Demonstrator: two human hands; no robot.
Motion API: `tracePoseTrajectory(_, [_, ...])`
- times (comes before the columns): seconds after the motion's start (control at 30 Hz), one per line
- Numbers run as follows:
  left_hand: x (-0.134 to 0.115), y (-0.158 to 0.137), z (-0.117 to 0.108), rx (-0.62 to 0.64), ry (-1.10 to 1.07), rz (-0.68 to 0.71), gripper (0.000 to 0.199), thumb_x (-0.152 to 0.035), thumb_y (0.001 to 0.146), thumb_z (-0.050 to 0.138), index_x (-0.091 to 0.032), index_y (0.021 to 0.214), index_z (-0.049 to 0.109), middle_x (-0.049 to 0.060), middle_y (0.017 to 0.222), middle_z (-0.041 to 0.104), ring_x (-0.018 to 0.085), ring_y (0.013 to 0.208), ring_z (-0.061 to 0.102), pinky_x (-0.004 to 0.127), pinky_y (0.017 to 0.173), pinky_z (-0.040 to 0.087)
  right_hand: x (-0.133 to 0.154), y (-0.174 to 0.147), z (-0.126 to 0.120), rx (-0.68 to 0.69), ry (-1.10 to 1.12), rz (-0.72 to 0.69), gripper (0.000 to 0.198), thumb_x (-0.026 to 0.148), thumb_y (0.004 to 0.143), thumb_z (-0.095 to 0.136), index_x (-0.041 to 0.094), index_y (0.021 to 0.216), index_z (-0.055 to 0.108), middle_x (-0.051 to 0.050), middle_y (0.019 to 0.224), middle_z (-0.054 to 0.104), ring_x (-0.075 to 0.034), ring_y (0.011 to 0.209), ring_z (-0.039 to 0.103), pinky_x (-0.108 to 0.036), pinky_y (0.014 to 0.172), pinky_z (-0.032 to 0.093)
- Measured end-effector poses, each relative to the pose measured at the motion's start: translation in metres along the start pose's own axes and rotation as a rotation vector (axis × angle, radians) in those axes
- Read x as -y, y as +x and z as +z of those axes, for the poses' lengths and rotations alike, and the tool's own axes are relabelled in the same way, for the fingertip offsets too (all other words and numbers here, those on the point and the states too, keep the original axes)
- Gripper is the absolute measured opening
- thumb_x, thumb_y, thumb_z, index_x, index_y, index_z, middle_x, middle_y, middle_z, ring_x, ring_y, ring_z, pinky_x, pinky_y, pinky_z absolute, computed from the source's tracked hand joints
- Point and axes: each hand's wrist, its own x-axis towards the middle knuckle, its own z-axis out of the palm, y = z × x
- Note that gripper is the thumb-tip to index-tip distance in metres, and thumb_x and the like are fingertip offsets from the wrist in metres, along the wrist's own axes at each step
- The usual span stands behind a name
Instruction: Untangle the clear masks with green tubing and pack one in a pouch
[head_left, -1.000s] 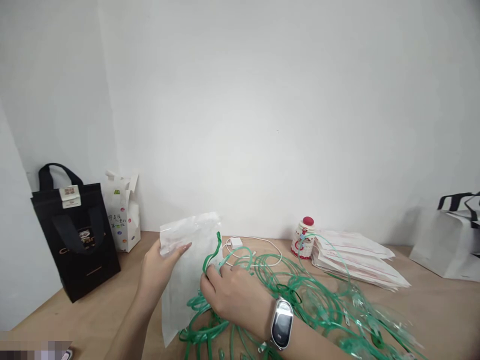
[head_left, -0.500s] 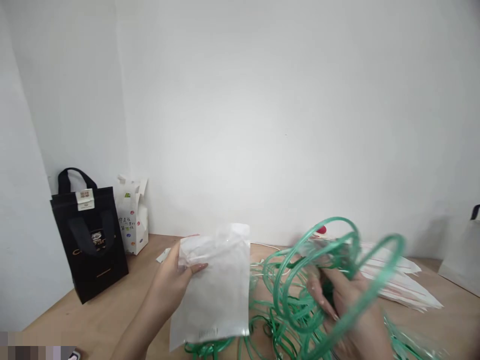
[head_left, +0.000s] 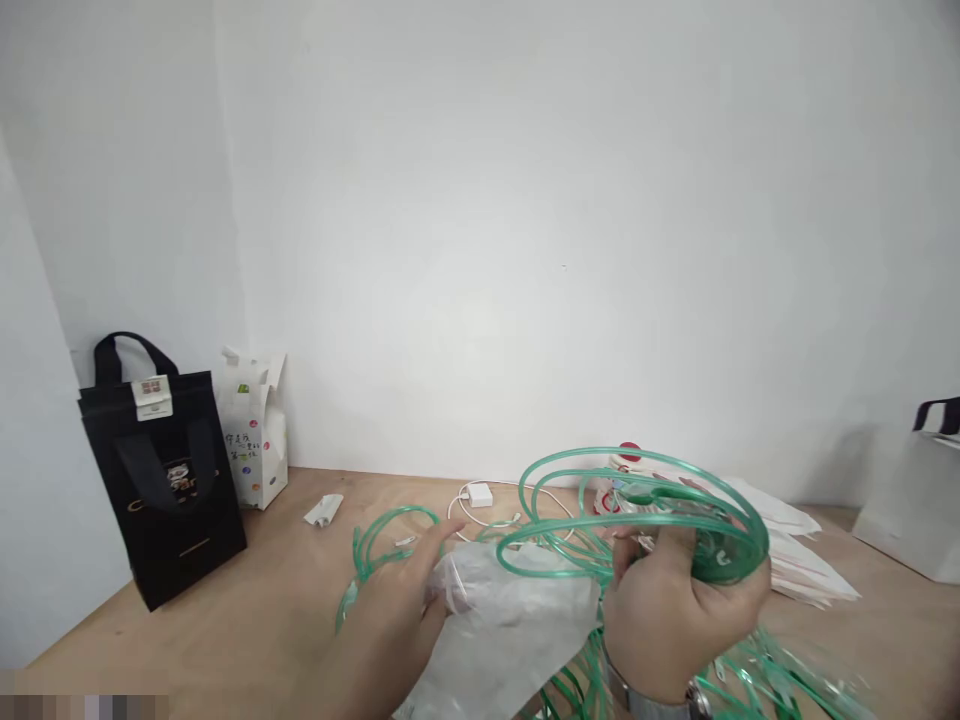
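i see the white pouch (head_left: 510, 625) now tipped flatter over the bench (head_left: 285, 560), left hand (head_left: 397, 610) fingers pinching it, right hand (head_left: 679, 605) fingers gripping coiled green tubing (head_left: 645, 519), loops still outside the pouch.

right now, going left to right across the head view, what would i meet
black bag, white printed bag, white scrap, left hand, white charger, right hand, white bag with black handles

Looped green tubing (head_left: 630, 519) — white pouch (head_left: 510, 620)
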Motion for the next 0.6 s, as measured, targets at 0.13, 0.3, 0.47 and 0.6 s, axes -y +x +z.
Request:
tracePoseTrajectory(0.13, [0.002, 0.004, 0.000, -0.025, 0.107, -0.096, 0.053, -0.027, 0.069, 0.062, -0.030, 0.121, 0.052, 0.007, 0.110, 0.066, 0.033, 0.105, 0.057, 0.041, 0.083, 0.044, -0.008, -0.016, 0.001, 0.001, -0.031, -0.247, 0.022, 0.023, 0.083, 0.053, 0.022, 0.105, 0.054, -0.008, 0.090, 0.058, -0.016, 0.056, 0.057, -0.030, 0.045, 0.048])
tracePoseTrajectory(0.3, [0.006, 0.011, -0.003, -0.083, 0.018, -0.036, 0.045, -0.035, 0.077, 0.058, -0.025, 0.120, 0.048, 0.007, 0.116, 0.063, 0.029, 0.110, 0.054, 0.038, 0.088, 0.042, -0.016, -0.031, 0.001, 0.105, 0.033, -0.531, 0.021, 0.022, 0.079, 0.056, 0.019, 0.100, 0.060, -0.011, 0.098, 0.061, -0.030, 0.090, 0.060, -0.048, 0.073, 0.050])
tracePoseTrajectory(0.47, [0.005, 0.015, -0.010, -0.054, -0.038, -0.044, 0.033, -0.036, 0.079, 0.057, -0.026, 0.110, 0.056, 0.004, 0.109, 0.067, 0.028, 0.111, 0.055, 0.038, 0.090, 0.042, -0.019, -0.033, -0.001, 0.298, 0.061, -0.390, 0.022, 0.018, 0.079, 0.055, 0.019, 0.100, 0.060, -0.009, 0.097, 0.062, -0.023, 0.079, 0.062, -0.038, 0.063, 0.053])
tracePoseTrajectory(0.6, [0.004, 0.018, -0.014, -0.036, -0.067, 0.002, 0.031, -0.032, 0.077, 0.060, -0.026, 0.108, 0.060, 0.004, 0.113, 0.066, 0.027, 0.111, 0.055, 0.036, 0.091, 0.042, -0.020, -0.025, -0.005, 0.553, 0.050, -0.087, 0.019, 0.019, 0.085, 0.048, 0.022, 0.101, 0.059, -0.006, 0.093, 0.063, -0.011, 0.048, 0.054, -0.025, 0.041, 0.045])
